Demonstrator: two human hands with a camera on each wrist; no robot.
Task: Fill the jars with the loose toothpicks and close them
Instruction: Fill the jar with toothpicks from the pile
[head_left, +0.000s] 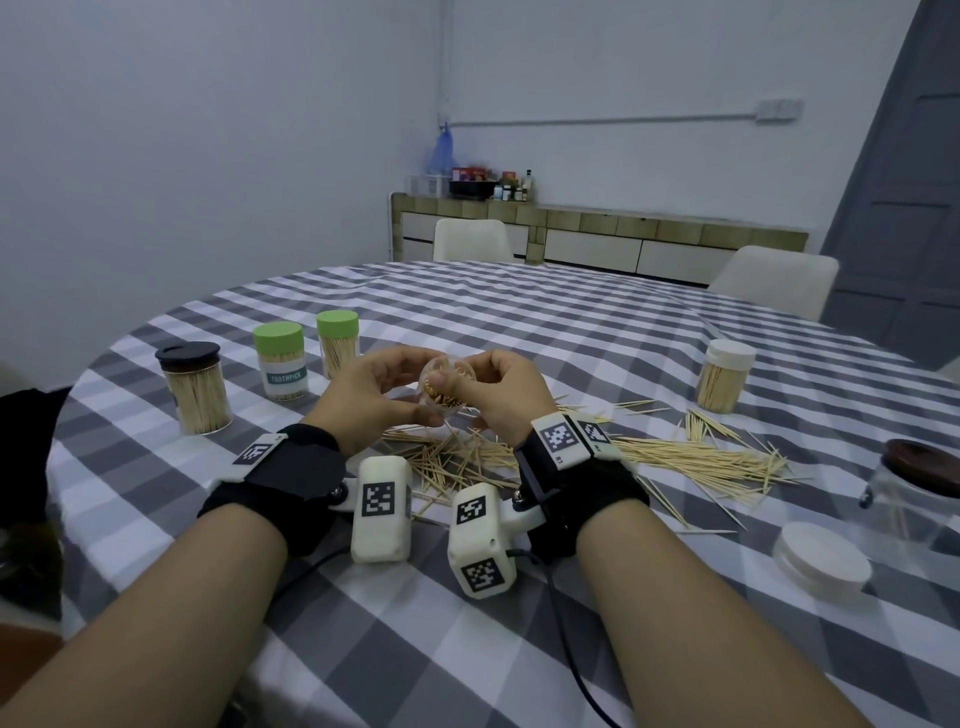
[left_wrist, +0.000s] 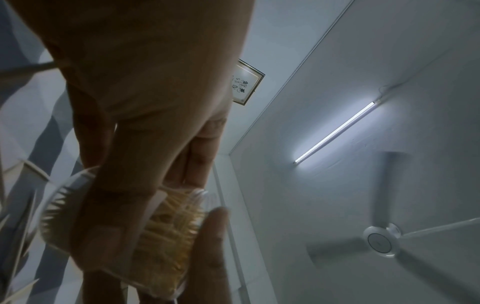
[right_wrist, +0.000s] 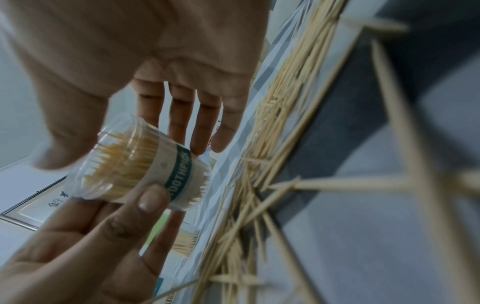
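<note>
Both hands, left hand (head_left: 375, 396) and right hand (head_left: 506, 391), gripped one clear plastic toothpick jar (head_left: 441, 388); four lidded jars stood on the checked table (head_left: 519, 322).

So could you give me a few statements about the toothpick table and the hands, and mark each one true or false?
1. Both hands hold one clear jar above the table. True: the left hand and right hand share it.
2. The held jar is empty. False: it holds toothpicks.
3. Two green-lidded jars stand closed on the person's left. True.
4. The black-lidded jar lies on its side. False: it stands upright.
5. Loose toothpicks lie scattered on the checked tablecloth. True.
6. The held jar already has its lid on. False: its mouth is open.
</note>
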